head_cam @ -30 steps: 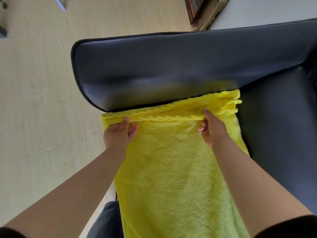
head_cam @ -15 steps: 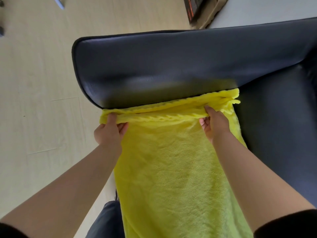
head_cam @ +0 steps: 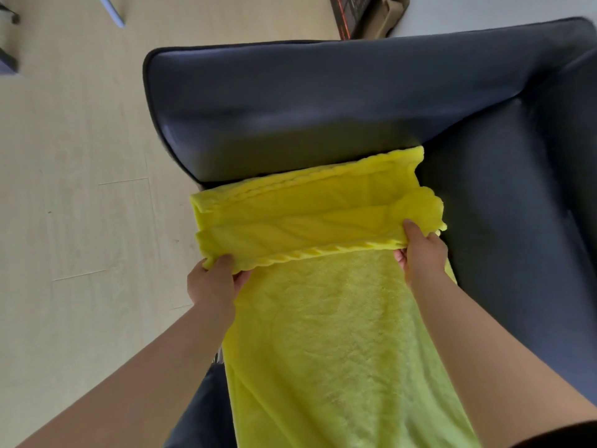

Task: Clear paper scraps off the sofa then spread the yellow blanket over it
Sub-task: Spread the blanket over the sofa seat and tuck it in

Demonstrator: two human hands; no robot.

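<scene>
A folded yellow blanket (head_cam: 326, 321) lies lengthwise across the dark sofa (head_cam: 504, 240), its far end against the sofa's padded armrest (head_cam: 307, 101). My left hand (head_cam: 214, 281) pinches the left corner of the blanket's top layer. My right hand (head_cam: 423, 250) grips the right corner of the same scalloped edge. That layer is lifted and pulled toward me, which opens a fold and shows further layers beneath. No paper scraps show on the visible seat.
Pale wood floor (head_cam: 74, 221) spreads to the left of the sofa. A dark box with cardboard (head_cam: 365, 14) stands on the floor beyond the armrest. A thin pale object (head_cam: 111, 11) lies at the top left.
Both hands have taken the blanket's top edge and drawn it back from the armrest toward me, opening the fold. The left hand slid out to the corner first.
</scene>
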